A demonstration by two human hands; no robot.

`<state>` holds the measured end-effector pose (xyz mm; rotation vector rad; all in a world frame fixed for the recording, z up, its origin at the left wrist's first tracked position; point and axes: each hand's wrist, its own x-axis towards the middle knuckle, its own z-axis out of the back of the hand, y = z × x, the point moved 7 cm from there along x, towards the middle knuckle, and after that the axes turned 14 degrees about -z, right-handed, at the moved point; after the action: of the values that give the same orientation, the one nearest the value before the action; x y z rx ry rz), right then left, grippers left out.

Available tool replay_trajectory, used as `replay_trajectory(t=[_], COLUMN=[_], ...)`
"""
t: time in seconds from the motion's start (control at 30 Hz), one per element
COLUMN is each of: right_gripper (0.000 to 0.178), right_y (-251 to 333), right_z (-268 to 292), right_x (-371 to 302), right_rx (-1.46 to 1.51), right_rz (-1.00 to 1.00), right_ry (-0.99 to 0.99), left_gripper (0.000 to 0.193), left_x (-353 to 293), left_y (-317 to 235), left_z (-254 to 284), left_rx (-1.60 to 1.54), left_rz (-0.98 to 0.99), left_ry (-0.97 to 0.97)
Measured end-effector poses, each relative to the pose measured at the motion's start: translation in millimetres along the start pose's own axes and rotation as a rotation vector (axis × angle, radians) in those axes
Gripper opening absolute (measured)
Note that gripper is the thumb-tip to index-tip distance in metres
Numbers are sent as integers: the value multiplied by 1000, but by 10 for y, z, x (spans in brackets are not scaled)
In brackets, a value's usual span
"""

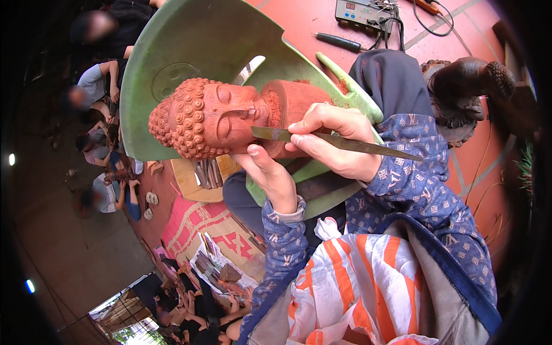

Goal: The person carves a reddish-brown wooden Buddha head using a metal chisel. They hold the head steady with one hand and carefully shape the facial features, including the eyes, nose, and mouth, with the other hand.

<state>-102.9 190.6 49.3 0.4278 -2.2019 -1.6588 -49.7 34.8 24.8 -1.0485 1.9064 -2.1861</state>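
Observation:
A carved reddish wooden Buddha head [227,115] lies on its side on a green plastic chair [207,34], its curled hair toward the left. My right hand [342,141] pinches a long flat metal carving blade [374,148] between thumb and fingers. The blade's broad end touches the carving beside the mouth and cheek; its narrow end points right past my wrist. My left hand [273,181] supports the carving at the lower cheek, thumb raised near the blade and the other fingers partly hidden beneath. Reddish wood dust covers the neck area.
A control box [362,14] and a black pen-shaped tool [338,41] lie on red tiles. At right stands a dark carving [460,98]. Several chisels [208,172] rest on a wooden board near a patterned mat [198,224]. A striped bag [356,282] covers my lap. Other people sit at left.

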Motion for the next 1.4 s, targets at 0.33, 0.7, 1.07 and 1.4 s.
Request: replay_trajectory(t=[0.33, 0.7, 1.07, 1.4], right_gripper=[5, 7, 9, 10], right_y=[-33, -134, -44, 9], right_z=[-3, 62, 103, 111], right_x=[36, 31, 127, 183], right_rx=[112, 251, 176, 175], right_rz=[-138, -404, -333, -379], right_ry=[30, 30, 79, 105], left_gripper=[78, 79, 82, 84], left_x=[20, 42, 53, 36], left_y=[120, 76, 116, 132], left_z=[126, 92, 130, 134], left_rx=[139, 120, 158, 164], left_rz=[100, 78, 51, 66], left_ry=[-130, -128, -102, -90])
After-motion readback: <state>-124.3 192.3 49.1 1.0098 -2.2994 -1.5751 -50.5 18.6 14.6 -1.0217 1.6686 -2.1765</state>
